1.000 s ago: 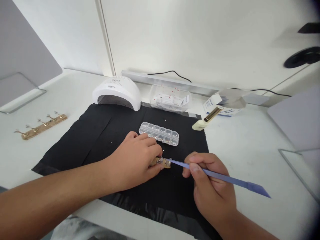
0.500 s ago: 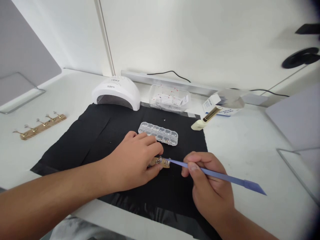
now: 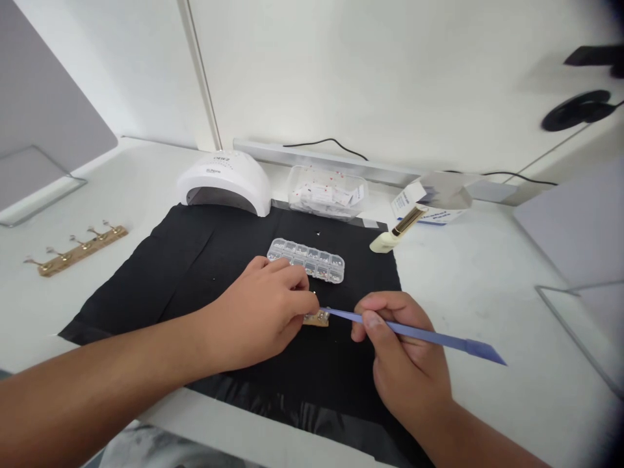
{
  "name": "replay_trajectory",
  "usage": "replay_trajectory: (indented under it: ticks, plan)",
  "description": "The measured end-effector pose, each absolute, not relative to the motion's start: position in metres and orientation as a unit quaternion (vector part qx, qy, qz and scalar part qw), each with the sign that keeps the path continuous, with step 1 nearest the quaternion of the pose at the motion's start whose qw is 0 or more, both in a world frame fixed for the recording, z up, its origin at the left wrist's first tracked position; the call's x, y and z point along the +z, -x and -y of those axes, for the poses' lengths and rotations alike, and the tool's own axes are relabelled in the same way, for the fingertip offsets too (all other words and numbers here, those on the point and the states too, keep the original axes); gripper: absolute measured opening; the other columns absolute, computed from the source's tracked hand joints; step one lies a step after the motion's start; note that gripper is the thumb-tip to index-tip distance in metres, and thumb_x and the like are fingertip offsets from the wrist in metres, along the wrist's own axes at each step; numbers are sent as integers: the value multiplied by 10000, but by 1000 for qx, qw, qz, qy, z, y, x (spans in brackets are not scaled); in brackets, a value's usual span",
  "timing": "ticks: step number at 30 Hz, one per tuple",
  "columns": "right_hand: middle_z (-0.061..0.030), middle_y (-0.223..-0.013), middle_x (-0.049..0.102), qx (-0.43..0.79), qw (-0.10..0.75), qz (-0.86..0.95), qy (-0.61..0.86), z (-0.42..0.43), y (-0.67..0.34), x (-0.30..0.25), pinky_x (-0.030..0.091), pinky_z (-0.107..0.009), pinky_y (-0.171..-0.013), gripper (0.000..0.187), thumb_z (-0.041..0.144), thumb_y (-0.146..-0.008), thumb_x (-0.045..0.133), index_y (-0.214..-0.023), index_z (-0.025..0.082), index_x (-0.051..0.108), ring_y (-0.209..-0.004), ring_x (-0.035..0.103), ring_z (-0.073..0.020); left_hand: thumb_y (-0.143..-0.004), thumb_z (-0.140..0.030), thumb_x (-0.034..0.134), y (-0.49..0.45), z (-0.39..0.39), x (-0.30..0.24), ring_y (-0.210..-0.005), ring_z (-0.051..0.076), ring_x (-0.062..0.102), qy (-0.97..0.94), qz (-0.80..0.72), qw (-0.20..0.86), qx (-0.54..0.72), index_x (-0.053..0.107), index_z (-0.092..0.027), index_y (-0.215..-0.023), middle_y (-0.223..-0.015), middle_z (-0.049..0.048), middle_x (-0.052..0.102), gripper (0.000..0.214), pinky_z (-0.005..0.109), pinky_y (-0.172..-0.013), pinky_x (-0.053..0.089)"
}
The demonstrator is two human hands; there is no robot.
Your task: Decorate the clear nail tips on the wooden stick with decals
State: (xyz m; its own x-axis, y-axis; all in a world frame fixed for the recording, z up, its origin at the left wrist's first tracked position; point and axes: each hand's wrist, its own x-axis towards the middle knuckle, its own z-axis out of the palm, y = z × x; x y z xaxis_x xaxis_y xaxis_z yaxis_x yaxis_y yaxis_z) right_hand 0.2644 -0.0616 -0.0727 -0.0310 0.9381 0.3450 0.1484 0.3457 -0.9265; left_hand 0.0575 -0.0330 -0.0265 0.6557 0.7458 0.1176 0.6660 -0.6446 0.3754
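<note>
My left hand (image 3: 266, 309) is closed over a short wooden nail-tip stand (image 3: 319, 318) on the black mat (image 3: 336, 377); its fingers hide most of the stand. Small clear nail tips on metal holders show at its right end. Purple-blue tweezers (image 3: 424, 335) are pinched between thumb and fingers of my right hand (image 3: 404, 357). Their pointed end reaches my left index fingertip, just above the stand; whether the points grip anything is too small to tell. Right behind my left hand lies a clear compartment box (image 3: 316, 260) with small gems in it.
A second wooden stand (image 3: 82, 250) with several nail tips lies at left. Along the back stand a white nail lamp (image 3: 224, 179), a clear tub (image 3: 329, 192) of packets and an opened carton (image 3: 443, 205). A polish bottle (image 3: 397, 231) leans at the mat's right edge.
My left index finger has moved down and right over the nail tips, touching the tweezers' point and covering more of the stand. The whole view has shifted slightly.
</note>
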Motion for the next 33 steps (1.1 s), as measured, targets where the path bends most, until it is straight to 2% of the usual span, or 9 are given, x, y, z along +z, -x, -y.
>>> replay_trajectory:
  ticks: [14, 21, 33]
  plan:
    - [63, -565, 579, 428, 573, 533, 452, 53, -270, -74, 431, -235, -548, 85, 191, -907, 575, -894, 252, 633, -539, 537, -105, -890, -99, 508, -56, 34, -26, -870, 190, 559, -895, -399, 154, 128, 686, -229, -890, -910, 5, 616, 221, 369, -761, 331]
    - [52, -559, 591, 417, 627, 490, 439, 44, -274, -69, 418, -267, -561, 85, 173, -869, 580, -856, 242, 629, -532, 532, -123, -916, -108, 489, -52, 32, -20, -867, 180, 536, -877, -406, 148, 209, 667, -220, -951, -950, 13, 629, 212, 364, -780, 340]
    - [50, -505, 576, 447, 639, 464, 420, 41, -273, -66, 412, -272, -569, 40, 217, -845, 599, -835, 240, 630, -525, 527, -133, -900, -81, 500, -59, 31, -23, -995, 242, 543, -901, -404, 129, 94, 730, -263, -953, -1028, 41, 640, 298, 413, -808, 326]
